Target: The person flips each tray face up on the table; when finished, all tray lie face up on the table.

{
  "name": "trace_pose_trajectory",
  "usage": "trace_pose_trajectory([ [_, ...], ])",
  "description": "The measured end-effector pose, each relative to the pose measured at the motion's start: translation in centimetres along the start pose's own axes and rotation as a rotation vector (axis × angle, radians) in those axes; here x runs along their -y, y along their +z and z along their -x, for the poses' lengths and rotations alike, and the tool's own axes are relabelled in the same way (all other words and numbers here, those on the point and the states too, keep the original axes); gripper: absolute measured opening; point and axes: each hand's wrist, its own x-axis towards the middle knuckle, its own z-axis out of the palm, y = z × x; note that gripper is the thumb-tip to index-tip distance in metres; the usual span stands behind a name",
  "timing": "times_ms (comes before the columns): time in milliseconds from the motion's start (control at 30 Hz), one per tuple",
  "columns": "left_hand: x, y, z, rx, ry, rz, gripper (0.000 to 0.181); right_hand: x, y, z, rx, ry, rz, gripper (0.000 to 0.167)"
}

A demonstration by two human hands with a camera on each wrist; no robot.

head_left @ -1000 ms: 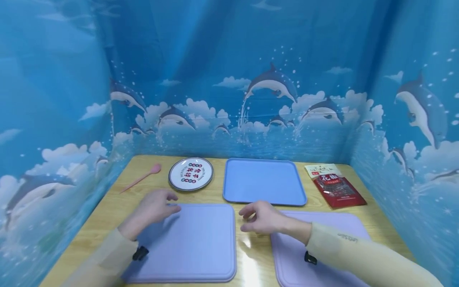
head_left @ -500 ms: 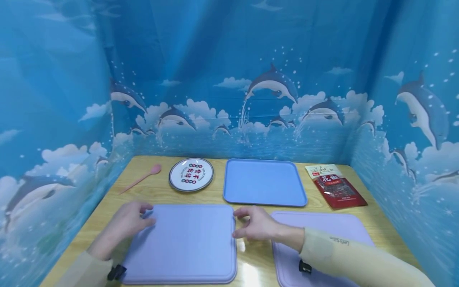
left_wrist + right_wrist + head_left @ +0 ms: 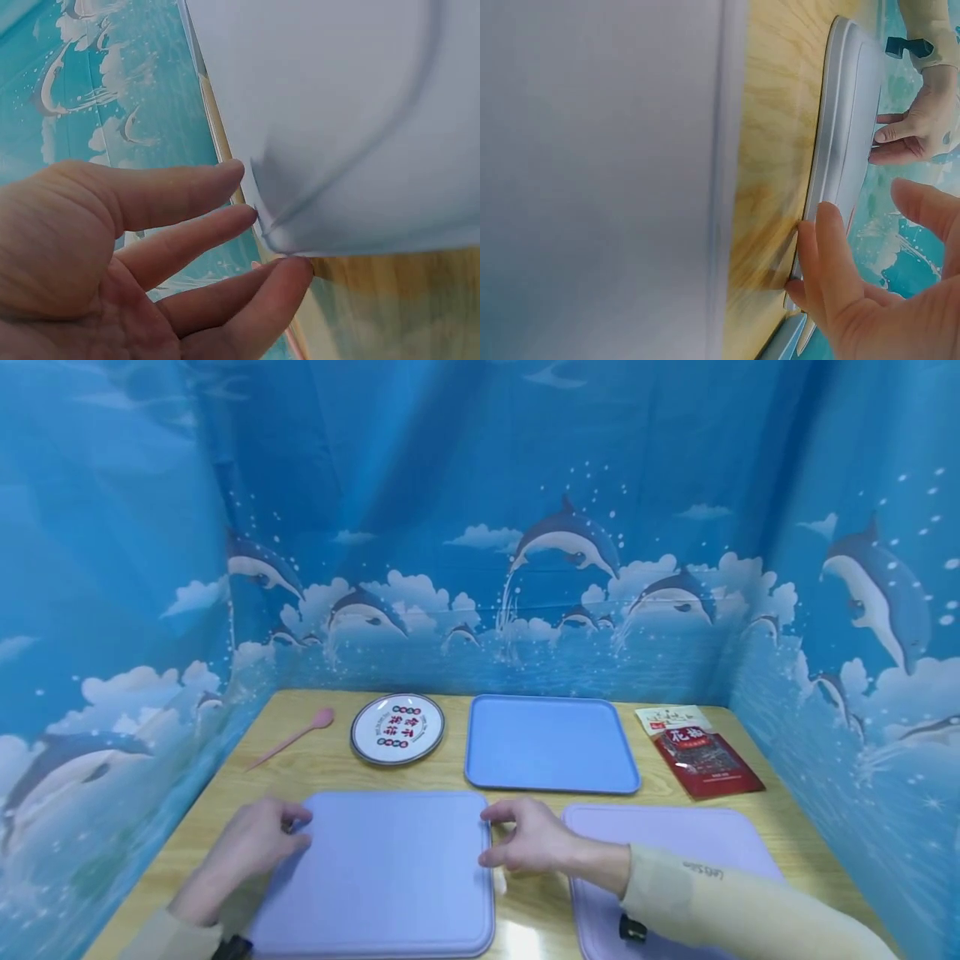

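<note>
Two hands [image 3: 251, 843] [image 3: 531, 837] (loosely spread) flank the left lilac board [image 3: 390, 877].

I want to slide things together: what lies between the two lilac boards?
Between the left board and the right board lies a strip of wooden tabletop, with the right hand over its far part; the head view shows this.

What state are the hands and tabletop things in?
left hand, thumb and fingers apart
right hand, thumb and fingers apart
left purple board, flat, between the hands
right purple board, flat, partly hidden by right sleeve
blue tray, flat, rim up
plate, printed side up
pink spoon, lying flat
red packet, lying flat, seal unclear
</note>
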Motion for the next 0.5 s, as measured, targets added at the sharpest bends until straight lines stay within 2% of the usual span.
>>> trace_pose_trajectory([
  [300,1.0,-0.5,0.1,0.026,-0.019,0.182,0.04,0.0,0.4,-0.1,-0.063,-0.029,0.118,0.067],
  [500,1.8,-0.9,-0.3,0.052,-0.051,0.314,0.036,0.0,0.3,-0.2,-0.077,-0.004,0.114,0.06],
])
